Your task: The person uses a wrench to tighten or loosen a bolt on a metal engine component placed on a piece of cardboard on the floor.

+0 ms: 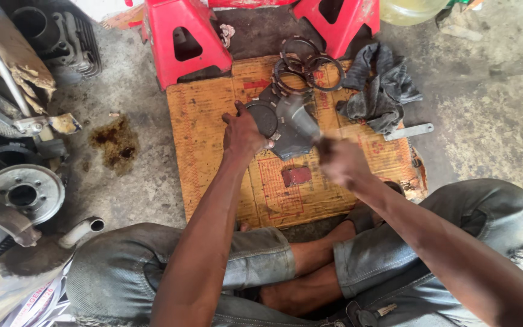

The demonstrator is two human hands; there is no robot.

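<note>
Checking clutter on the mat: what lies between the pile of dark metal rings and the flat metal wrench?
In the head view, a crumpled dark grey rag lies between the pile of dark metal rings and the flat metal wrench.

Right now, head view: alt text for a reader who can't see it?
Seated cross-legged, a person presses the left hand on a dark metal engine part lying on a flattened cardboard sheet; the blurred right hand is beside it. Ring plates, a grey rag and red stools lie beyond.

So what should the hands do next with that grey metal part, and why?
Probably keep the left hand pressing the grey metal part flat on the cardboard. The right hand is blurred beside it, seemingly working on it, so the part needs steadying.
</note>
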